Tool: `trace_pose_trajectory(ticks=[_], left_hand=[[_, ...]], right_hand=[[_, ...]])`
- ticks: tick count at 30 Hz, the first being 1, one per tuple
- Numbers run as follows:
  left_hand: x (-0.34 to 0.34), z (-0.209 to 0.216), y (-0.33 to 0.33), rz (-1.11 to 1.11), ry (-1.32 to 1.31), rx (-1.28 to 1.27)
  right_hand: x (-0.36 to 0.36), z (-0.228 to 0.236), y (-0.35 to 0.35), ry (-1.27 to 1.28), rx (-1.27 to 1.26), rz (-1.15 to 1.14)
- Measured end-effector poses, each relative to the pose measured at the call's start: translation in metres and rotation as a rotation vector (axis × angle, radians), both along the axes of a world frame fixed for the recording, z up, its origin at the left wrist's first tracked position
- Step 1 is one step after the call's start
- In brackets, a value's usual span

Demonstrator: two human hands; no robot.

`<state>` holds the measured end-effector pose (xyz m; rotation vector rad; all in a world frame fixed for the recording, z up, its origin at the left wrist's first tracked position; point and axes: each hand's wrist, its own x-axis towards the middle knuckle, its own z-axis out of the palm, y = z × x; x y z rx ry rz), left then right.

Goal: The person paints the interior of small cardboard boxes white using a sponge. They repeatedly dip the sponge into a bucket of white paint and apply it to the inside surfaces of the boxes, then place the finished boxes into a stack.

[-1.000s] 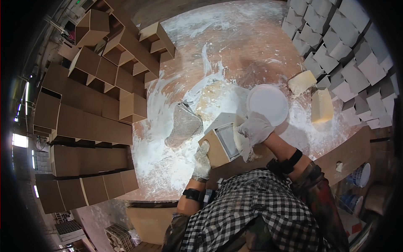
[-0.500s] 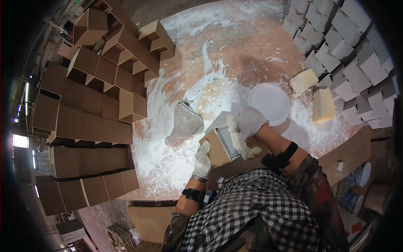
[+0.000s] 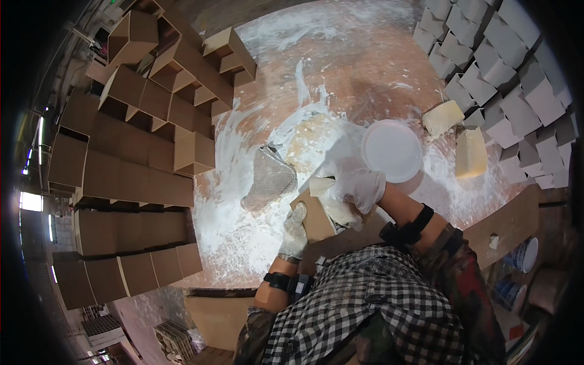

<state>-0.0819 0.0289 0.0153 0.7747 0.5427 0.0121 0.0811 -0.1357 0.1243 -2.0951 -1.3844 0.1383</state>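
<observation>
In a white-stained knit glove, my left hand [image 3: 294, 233] grips the near-left side of a small brown cardboard-like box [image 3: 316, 215], its thumb on the outer face. My right hand [image 3: 363, 184], in a loose translucent plastic glove, is closed around a pale, coated sponge [image 3: 342, 212]. That sponge lies across the box's open side and hides most of the white-coated inside. A crumpled grey cloth [image 3: 269, 179] rests on the table just left of the box. Beyond my right hand stands a round white tub [image 3: 392, 151].
White-smeared brown table [image 3: 365, 73] extends ahead. Stacked open brown boxes [image 3: 146, 152] line the left side; stacked white boxes [image 3: 511, 79] stand at the far right. Two yellowish foam blocks [image 3: 471, 153] sit beside the white stack. Blue-and-white buckets [image 3: 524, 254] are below, right.
My right hand has moved slightly left and nearer with the sponge, which now covers more of the box's opening. My left hand keeps its hold on the box.
</observation>
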Motion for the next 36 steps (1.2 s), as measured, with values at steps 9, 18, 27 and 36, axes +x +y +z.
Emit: trace_pose_trajectory(ticks=[9, 18, 27, 36], left_hand=[[-0.002, -0.01, -0.001, 0.044, -0.045, -0.146], [0.008, 0.012, -0.012, 0.045, -0.037, -0.034], [0.004, 0.017, -0.008, 0.017, -0.028, -0.027], [0.004, 0.017, -0.008, -0.003, -0.054, -0.048]], right_hand=[[-0.022, 0.036, -0.01, 0.476, -0.288, 0.14], [-0.023, 0.022, -0.033, 0.252, -0.479, 0.06], [-0.011, -0.014, -0.066, 0.238, -0.36, -0.197], [-0.008, 0.015, -0.023, 0.002, -0.379, -0.119]])
